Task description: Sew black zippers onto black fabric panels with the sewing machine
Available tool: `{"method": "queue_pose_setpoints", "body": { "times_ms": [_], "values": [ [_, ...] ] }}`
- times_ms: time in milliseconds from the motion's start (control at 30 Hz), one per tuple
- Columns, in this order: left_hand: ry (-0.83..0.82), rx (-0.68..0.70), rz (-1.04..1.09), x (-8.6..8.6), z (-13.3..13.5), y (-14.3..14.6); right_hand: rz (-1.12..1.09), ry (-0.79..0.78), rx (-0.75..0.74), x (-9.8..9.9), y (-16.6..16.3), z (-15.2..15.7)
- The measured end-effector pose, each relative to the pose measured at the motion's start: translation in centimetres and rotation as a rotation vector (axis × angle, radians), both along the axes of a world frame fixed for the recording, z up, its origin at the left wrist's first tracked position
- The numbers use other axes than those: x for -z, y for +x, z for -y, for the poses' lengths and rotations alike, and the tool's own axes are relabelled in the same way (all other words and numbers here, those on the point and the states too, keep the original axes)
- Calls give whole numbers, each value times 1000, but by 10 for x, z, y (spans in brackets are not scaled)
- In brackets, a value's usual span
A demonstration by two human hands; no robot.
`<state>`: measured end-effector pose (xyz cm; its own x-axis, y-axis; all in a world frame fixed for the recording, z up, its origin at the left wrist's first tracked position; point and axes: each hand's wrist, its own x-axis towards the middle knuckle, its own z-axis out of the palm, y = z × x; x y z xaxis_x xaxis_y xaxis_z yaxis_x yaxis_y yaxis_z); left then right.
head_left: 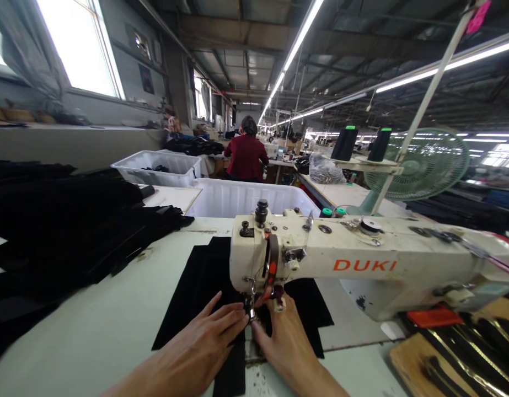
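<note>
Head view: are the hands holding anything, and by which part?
Nothing gripped. Left hand and right hand press flat on the black fabric, beside the presser foot.

The sewing machine [362,264] has a glossy, scuffed cream enamelled body; under its needle lies matt black cloth [204,281]; behind it stands a smooth white plastic bin [237,198]; right of it, a bare wooden board [407,361].
</note>
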<state>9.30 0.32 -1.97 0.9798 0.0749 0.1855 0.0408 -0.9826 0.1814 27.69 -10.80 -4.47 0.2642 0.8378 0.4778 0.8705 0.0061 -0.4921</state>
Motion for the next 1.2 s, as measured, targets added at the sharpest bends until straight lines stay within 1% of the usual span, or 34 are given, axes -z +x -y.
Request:
{"method": "queue_pose_setpoints", "body": {
  "times_ms": [133,233,333,433,500,567,700,767,867,967,1067,1200],
  "values": [
    [-10,-11,-49,-1,1,1,95,-28,25,-3,-5,0],
    [-32,-24,-65,-3,0,3,183,-89,112,-2,-8,-3],
    [-48,-21,-72,-4,0,4,291,-125,175,5,-5,-14],
    [-31,-9,-72,-5,0,3,308,-134,179,10,4,-32],
    [-18,-4,-61,-3,-1,3,301,-138,157,9,10,-40],
    [-21,-5,-31,-1,-2,2,300,-134,117,3,17,-39],
    [-42,-18,35,1,-4,0,307,-103,-14,-14,25,-9],
    [-48,-20,45,2,-3,-1,329,-79,-91,-17,26,7],
    [-50,-12,47,6,-2,-2,373,-23,-208,-11,25,14],
    [-87,-62,77,12,-4,-3,373,10,-238,0,22,7],
    [-217,-157,76,17,-7,-4,359,5,-228,5,21,-1],
    [-397,-202,96,16,-11,-4,336,-7,-221,5,21,-3]
  ]
}}
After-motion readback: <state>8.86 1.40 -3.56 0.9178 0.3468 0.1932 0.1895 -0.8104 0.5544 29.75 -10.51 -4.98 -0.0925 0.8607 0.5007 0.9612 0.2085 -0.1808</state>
